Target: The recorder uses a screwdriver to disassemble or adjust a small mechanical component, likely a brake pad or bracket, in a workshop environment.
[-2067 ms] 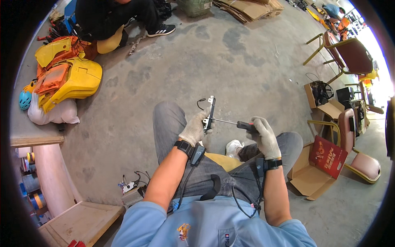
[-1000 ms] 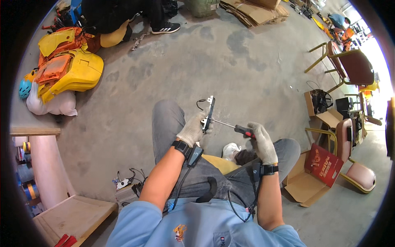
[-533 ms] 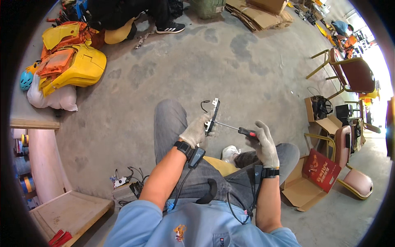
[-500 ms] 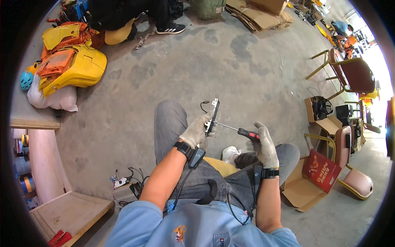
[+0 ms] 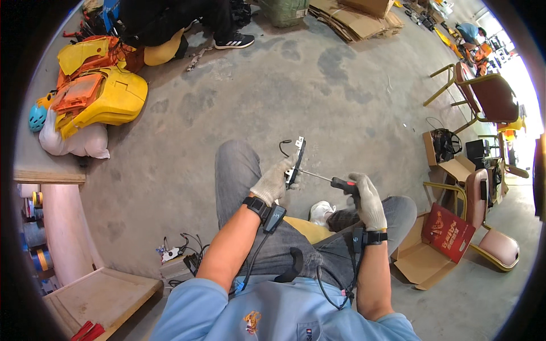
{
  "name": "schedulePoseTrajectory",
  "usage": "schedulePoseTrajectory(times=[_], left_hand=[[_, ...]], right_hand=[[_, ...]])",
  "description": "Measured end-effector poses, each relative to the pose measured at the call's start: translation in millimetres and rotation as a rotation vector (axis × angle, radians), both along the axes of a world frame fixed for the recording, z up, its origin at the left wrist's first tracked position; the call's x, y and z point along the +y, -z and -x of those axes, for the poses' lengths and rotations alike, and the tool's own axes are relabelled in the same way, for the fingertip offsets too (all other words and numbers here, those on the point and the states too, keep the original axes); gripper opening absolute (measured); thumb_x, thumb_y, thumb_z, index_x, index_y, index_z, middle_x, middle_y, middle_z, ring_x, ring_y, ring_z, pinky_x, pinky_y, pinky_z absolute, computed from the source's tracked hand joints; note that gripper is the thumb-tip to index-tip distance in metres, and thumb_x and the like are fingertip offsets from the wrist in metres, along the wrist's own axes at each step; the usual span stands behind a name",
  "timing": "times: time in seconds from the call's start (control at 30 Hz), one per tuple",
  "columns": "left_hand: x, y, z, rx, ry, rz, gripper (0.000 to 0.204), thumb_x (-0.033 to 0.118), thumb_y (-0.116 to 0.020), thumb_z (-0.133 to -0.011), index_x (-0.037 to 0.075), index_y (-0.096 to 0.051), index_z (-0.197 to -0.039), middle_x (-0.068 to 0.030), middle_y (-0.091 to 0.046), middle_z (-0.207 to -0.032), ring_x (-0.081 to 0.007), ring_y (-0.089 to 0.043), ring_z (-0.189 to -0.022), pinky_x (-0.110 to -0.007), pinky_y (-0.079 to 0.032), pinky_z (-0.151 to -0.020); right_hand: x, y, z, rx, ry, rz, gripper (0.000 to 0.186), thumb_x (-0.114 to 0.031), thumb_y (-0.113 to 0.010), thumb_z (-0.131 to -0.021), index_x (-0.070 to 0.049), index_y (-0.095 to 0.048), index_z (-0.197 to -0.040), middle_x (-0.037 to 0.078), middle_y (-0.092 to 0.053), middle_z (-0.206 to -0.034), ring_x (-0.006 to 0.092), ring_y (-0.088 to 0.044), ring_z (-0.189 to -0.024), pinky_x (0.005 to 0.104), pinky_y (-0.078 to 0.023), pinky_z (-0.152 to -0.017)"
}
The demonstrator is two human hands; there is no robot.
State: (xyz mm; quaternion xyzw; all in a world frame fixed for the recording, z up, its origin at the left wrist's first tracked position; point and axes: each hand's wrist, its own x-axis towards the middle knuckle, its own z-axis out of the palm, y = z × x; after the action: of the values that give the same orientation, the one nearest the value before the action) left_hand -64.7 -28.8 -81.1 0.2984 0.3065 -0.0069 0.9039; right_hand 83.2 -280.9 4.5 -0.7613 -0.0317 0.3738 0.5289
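My left hand [image 5: 274, 182], in a grey work glove, grips a small flat black electronic part [image 5: 297, 160] with a short wire loop at its top, held upright above my left knee. My right hand [image 5: 367, 200], also gloved, is closed on the black and red handle of a screwdriver [image 5: 333, 181]. The thin metal shaft runs left and its tip meets the side of the black part. Both wrists carry black straps with cables. I sit with my legs in grey trousers over a concrete floor [image 5: 239, 96].
Yellow and orange plastic shells [image 5: 94, 94] lie at the far left by a white sack. Another person's legs and shoe [image 5: 233, 40] show at the top. Flattened cardboard, chairs [image 5: 483, 96] and an open carton with a red box [image 5: 438, 244] stand right. A cable-covered device [image 5: 179, 261] lies lower left.
The view has shifted slightly. My hands stay together with the screwdriver tip against the black part; the grip is unchanged.
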Motion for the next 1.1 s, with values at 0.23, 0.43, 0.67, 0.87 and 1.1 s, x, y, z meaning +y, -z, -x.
schedulePoseTrajectory(times=[0.23,0.43,0.67,0.87,1.1], left_hand=[[3,0,-1,-0.002,0.039,-0.02,0.039,0.045,-0.063,-0.109,0.012,-0.069,-0.128,-0.0021,-0.07,-0.094,-0.0124,-0.068,-0.077,-0.029,-0.058,-0.065],[1,0,-1,0.033,0.02,-0.007,0.04,0.045,-0.065,-0.108,0.011,-0.069,-0.129,-0.0017,-0.07,-0.095,-0.0123,-0.068,-0.076,-0.029,-0.058,-0.065],[2,3,-1,-0.02,0.031,0.024,0.041,0.043,-0.063,-0.11,0.009,-0.068,-0.132,-0.0026,-0.068,-0.093,-0.0132,-0.066,-0.073,-0.029,-0.056,-0.063],[2,5,-2,-0.038,0.019,0.057,0.041,0.041,-0.063,-0.11,0.008,-0.067,-0.133,-0.0034,-0.068,-0.093,-0.0132,-0.066,-0.073,-0.029,-0.056,-0.061],[1,3,-3,0.019,0.034,-0.033,0.041,0.042,-0.064,-0.109,0.008,-0.068,-0.131,-0.0041,-0.071,-0.096,-0.0129,-0.07,-0.076,-0.027,-0.059,-0.063]], right_hand=[[-2,5,0,0.165,0.228,-0.272,0.037,-0.01,-0.064,-0.099,0.0,-0.063,-0.134,0.008,-0.064,-0.116,0.0189,-0.066,-0.096,0.0303,-0.058,-0.079],[-7,-5,-8,0.228,0.095,-0.172,0.04,-0.014,-0.063,-0.102,0.0,-0.06,-0.139,0.011,-0.063,-0.122,0.0203,-0.066,-0.101,0.0309,-0.058,-0.082],[1,5,3,0.12,0.252,-0.33,0.039,-0.033,-0.066,-0.106,-0.003,-0.067,-0.131,0.008,-0.067,-0.111,0.0128,-0.059,-0.076,0.0294,-0.054,-0.068],[-6,-12,-9,0.186,-0.036,-0.008,0.038,-0.019,-0.067,-0.101,0.0,-0.062,-0.135,0.009,-0.065,-0.117,0.0166,-0.066,-0.097,0.0314,-0.057,-0.081],[3,3,7,0.011,0.18,-0.275,0.034,-0.029,-0.064,-0.105,-0.003,-0.069,-0.126,0.005,-0.066,-0.107,0.0121,-0.061,-0.081,0.0261,-0.049,-0.067]])
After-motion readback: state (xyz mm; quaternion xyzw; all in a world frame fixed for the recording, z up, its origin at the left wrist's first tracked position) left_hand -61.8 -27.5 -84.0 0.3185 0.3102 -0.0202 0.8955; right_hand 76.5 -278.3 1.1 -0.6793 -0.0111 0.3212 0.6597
